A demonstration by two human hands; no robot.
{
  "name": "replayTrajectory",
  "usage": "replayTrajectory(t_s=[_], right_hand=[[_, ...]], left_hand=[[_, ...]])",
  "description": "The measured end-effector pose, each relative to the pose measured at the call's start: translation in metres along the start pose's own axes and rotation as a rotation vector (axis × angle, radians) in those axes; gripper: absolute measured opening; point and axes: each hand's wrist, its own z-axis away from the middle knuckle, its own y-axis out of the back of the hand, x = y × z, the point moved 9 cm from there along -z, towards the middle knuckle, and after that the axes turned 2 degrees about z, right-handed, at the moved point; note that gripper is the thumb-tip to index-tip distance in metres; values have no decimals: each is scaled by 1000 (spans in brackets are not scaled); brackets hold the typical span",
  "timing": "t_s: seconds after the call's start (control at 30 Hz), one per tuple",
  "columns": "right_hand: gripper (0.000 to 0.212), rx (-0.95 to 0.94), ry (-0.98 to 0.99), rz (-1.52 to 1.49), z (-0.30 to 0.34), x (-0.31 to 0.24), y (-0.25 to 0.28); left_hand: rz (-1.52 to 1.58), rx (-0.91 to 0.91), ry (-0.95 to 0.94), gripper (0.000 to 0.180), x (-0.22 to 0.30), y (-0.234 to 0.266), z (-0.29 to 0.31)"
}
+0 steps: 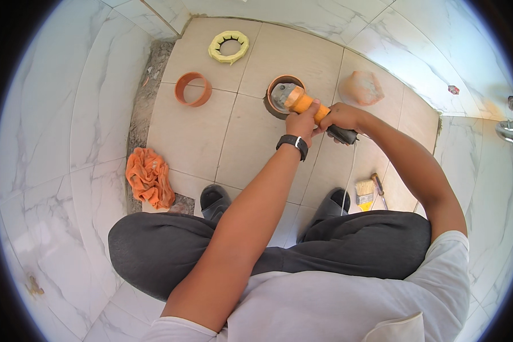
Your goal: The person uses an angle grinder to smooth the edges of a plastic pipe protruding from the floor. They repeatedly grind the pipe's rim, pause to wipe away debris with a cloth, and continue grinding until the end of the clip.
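Observation:
Both my hands are closed round an orange angle grinder (305,102) with a black rear end and a pale cord. My left hand (302,123), below a black wristwatch (292,146), grips the middle of the body. Farther back, my right hand (343,117) wraps the rear part. The grinder's head reaches into the mouth of a round brown-orange pipe (271,105) at the floor. Grey material shows inside that pipe, and I cannot tell the disc from it. Whether the disc touches the pipe wall is also unclear.
An orange pipe ring (180,90) and a pale yellow ring (216,44) lie on the tiles. Behind the grinder is a clear plastic bag (361,88). A paintbrush (365,191) and screwdriver (377,183) lie right; an orange cloth (149,179) is left. Marble-look walls surround me.

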Motion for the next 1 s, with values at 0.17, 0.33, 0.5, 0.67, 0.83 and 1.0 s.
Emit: replayTrajectory(t_s=[0.17, 0.33, 0.5, 0.67, 0.83, 1.0], right_hand=[[42, -28, -1, 20, -5, 3, -2], [42, -40, -5, -11, -7, 4, -3], [40, -28, 4, -39, -5, 1, -6], [39, -31, -1, -73, -4, 0, -9], [36, -45, -7, -49, -3, 0, -8], [39, 0, 5, -31, 17, 6, 1]], left_hand=[[2, 7, -33, 55, 1, 2, -3], [0, 28, -57, 58, 3, 4, -3], [-22, 9, -13, 52, 3, 5, -2], [-26, 35, -10, 51, 5, 6, -2], [-28, 32, -4, 51, 5, 3, 3], [-73, -63, 7, 53, -4, -9, 14]])
